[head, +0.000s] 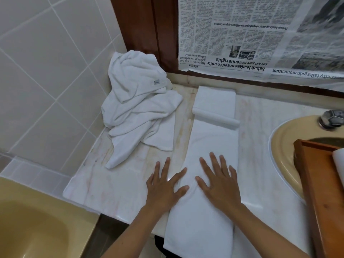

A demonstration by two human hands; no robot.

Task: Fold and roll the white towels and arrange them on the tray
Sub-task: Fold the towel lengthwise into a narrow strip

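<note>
Now, hands: left hand (165, 187) and right hand (219, 180) pressing folded towel (210, 146), fingers spread.
Wooden tray (320, 192): holding rolled towel (339, 161), right of folded towel.

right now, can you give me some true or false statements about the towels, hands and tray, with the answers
1. Both hands lie flat, palms down, on the folded towel. True: the left hand and the right hand press on its near part.
2. The folded towel is fully rolled up. False: it lies as a long flat strip on the counter, with a small fold near its far end.
3. A crumpled towel lies in the corner to the left. True.
4. The wooden tray sits left of the hands. False: it is at the right edge, over the sink.
5. The tray holds nothing. False: a white roll shows on it.
</note>
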